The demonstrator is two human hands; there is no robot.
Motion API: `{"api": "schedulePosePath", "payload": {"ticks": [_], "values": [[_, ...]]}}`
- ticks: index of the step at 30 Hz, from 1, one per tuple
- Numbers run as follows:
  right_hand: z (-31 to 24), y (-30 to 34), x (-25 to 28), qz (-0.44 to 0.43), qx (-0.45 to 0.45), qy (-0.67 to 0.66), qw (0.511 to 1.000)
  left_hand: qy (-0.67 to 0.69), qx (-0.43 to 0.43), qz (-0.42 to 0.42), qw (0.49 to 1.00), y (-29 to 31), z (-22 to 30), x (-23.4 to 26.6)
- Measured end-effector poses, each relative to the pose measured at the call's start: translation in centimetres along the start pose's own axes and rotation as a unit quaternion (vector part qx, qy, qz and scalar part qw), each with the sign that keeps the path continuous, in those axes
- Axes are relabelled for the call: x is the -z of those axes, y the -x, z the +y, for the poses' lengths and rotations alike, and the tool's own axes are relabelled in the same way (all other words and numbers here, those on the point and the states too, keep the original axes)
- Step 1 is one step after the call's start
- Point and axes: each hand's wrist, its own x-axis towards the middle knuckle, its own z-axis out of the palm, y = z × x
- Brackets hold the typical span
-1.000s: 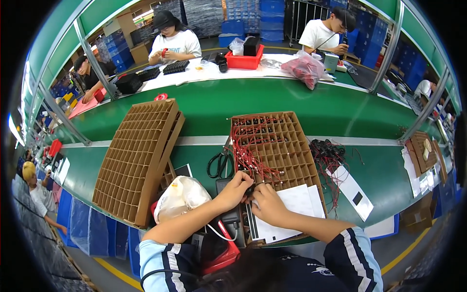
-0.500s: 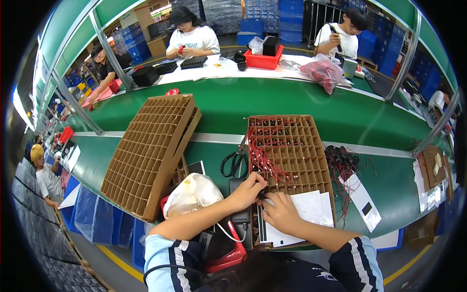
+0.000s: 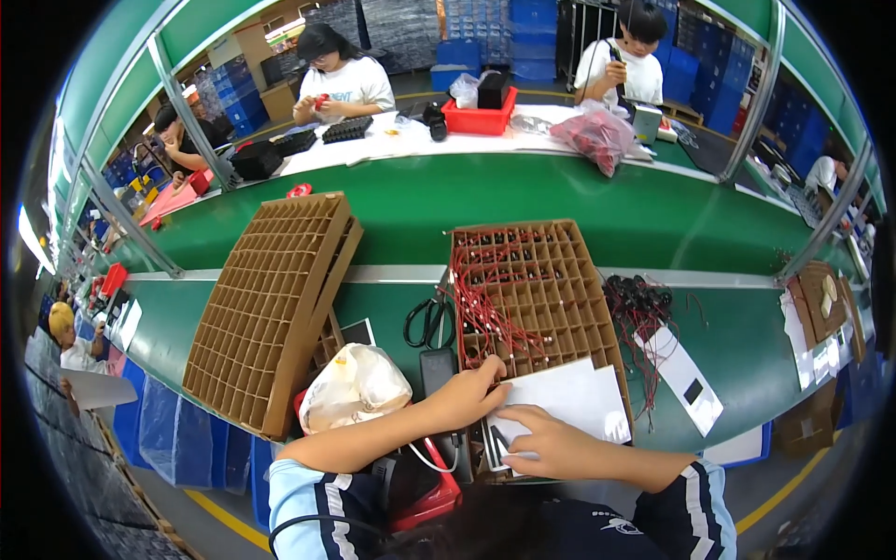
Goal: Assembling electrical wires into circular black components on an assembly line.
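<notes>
My left hand (image 3: 472,392) is closed, its fingertips bunched at the near left part of a partitioned cardboard tray (image 3: 574,308). What they pinch, if anything, is hidden. My right hand (image 3: 551,446) lies on white sheets (image 3: 579,401) over the tray's near end, index finger and thumb apart, beside dark narrow strips (image 3: 497,446) on a sheet. Small black parts with red wires (image 3: 485,303) fill the tray's far and left cells; many wires trail over its left side.
Left are stacked divider trays (image 3: 266,308), a white plastic bag (image 3: 359,387) and black scissors (image 3: 429,322). Right are a pile of black wired parts (image 3: 639,303) and a white card (image 3: 681,383). Beyond the green conveyor (image 3: 401,201), co-workers sit by a red bin (image 3: 479,117).
My right hand has moved down and nearer me, its finger and thumb now spread on the sheets. My left hand stays near the tray's left side. The whole view has shifted slightly.
</notes>
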Motion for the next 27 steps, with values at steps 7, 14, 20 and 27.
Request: {"api": "schedulePosePath", "payload": {"ticks": [7, 14, 20, 27], "values": [[-3.4, 2.5, 3.2, -0.082, 0.027, 0.036, 0.996, -0.307, -0.168, -0.008, 0.937, -0.4, 0.3, -1.4], [-7.1, 4.6, 9.6, 0.082, -0.065, -0.013, 0.994, -0.284, -0.135, -0.026, 0.949, 0.3, 0.5, -1.6], [-5.5, 2.5, 10.2, 0.157, -0.094, -0.120, 0.976, -0.001, 0.085, -0.189, 0.978, -1.5, 3.0, 2.2], [-2.9, -1.8, 11.8, 0.182, 0.014, -0.105, 0.978, 0.408, 0.091, -0.148, 0.896, -4.4, 6.9, 5.4]]}}
